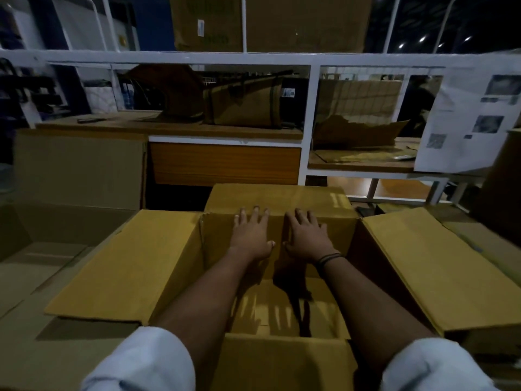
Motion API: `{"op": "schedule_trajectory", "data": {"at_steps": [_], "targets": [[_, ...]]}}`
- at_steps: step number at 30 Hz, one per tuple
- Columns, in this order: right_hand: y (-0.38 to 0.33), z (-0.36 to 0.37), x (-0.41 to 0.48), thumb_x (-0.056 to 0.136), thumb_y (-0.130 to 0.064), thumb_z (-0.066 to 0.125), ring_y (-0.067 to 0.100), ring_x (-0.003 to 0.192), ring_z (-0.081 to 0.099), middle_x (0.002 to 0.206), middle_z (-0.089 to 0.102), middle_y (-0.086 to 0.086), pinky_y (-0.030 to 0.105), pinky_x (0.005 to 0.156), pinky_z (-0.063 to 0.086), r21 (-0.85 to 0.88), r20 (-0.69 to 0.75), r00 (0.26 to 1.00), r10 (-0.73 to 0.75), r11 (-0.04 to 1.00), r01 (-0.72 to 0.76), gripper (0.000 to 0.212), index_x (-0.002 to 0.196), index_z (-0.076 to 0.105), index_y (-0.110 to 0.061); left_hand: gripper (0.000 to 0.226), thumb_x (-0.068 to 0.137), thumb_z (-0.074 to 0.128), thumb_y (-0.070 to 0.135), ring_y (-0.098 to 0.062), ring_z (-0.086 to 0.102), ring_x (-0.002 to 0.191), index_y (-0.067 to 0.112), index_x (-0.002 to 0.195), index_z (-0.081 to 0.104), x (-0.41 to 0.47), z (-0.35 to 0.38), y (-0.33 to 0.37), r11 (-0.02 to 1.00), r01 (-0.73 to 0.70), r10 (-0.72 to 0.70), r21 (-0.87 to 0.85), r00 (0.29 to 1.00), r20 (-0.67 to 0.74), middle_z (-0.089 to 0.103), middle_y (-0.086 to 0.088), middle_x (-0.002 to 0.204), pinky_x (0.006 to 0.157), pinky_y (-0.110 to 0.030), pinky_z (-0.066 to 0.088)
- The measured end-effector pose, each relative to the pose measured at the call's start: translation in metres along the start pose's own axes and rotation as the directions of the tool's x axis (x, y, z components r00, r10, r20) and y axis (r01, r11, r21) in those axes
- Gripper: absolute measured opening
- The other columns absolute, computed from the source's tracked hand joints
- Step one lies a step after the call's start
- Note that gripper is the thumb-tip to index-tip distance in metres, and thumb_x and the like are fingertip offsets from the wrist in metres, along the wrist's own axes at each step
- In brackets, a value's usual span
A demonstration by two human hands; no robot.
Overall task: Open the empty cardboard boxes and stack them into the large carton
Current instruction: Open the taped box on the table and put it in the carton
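A large open brown cardboard box [127, 266] sits directly in front of the person, with its four top flaps folded outward. The far flap [277, 198] lies away from the person, and the two wide flaps spread to either side. Both bare forearms reach down into it from rolled white sleeves [141, 362].

The left hand [252, 235] lies flat against the far inner wall, fingers straight and spread, with the fingertips at the fold of the far flap. The right hand [306, 238], with thin black bands [328, 259] at its wrist, presses the same wall just beside it. The grip of each hand is apart and holds nothing.

To the left is a second open brown carton [42, 249] with flat cardboard in it. Behind stands a white metal rack [310, 108] whose wooden shelves carry folded cardboard [242, 105]. A printed paper sheet [468, 117] hangs at the right.
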State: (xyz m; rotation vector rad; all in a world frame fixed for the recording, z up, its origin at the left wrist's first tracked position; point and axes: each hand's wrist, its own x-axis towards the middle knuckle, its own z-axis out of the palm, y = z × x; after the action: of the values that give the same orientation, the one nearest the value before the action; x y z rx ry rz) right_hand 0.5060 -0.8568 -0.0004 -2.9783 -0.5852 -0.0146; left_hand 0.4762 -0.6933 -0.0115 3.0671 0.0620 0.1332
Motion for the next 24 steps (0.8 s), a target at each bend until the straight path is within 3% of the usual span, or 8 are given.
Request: {"op": "schedule_trajectory", "data": {"at_steps": [6,15,20,24], "targets": [[0.003,-0.003,0.000,0.095,-0.051,0.062,0.036,0.156,0.008,0.170,0.013,0.006,0.065,0.120,0.018,0.024,-0.010,1.000,0.006,1.000,-0.006,0.090,0.163,0.010,-0.024,0.095,0.096,0.057,0.055,-0.039,0.003,0.157,0.023,0.165,-0.001,-0.001,0.003,-0.004,1.000,-0.002,0.002,0.023,1.000,-0.014,0.008,-0.008,0.172,0.126,-0.057,0.007],[0.009,-0.001,-0.004,0.094,-0.049,0.064,0.033,0.157,0.002,0.172,0.009,0.003,0.067,0.119,0.017,0.061,-0.018,1.000,-0.019,0.998,0.020,0.089,0.163,0.011,-0.027,0.089,0.098,0.057,0.051,-0.035,0.004,0.157,0.026,0.165,0.004,-0.006,-0.001,-0.005,1.000,-0.007,0.006,-0.009,0.999,-0.050,0.011,-0.005,0.172,0.126,-0.057,0.005],[0.010,-0.013,-0.010,0.096,-0.044,0.063,0.034,0.154,0.018,0.167,0.024,0.006,0.068,0.117,0.023,0.104,-0.074,0.997,-0.010,0.994,0.018,0.072,0.157,0.029,-0.025,0.077,0.098,0.058,0.049,-0.035,0.013,0.156,0.024,0.162,0.023,-0.020,-0.020,0.004,0.997,-0.043,0.038,-0.057,0.996,-0.086,0.026,-0.005,0.168,0.126,-0.058,0.009],[-0.002,-0.034,-0.027,0.098,-0.044,0.060,0.030,0.144,0.038,0.157,0.042,0.005,0.062,0.115,0.033,0.126,-0.135,0.990,-0.042,0.990,0.060,0.057,0.149,0.044,-0.024,0.054,0.099,0.059,0.046,-0.030,0.035,0.147,0.024,0.147,0.049,-0.043,-0.047,0.021,0.996,-0.058,0.049,-0.075,0.992,-0.116,0.052,-0.005,0.150,0.124,-0.056,0.021]]}}
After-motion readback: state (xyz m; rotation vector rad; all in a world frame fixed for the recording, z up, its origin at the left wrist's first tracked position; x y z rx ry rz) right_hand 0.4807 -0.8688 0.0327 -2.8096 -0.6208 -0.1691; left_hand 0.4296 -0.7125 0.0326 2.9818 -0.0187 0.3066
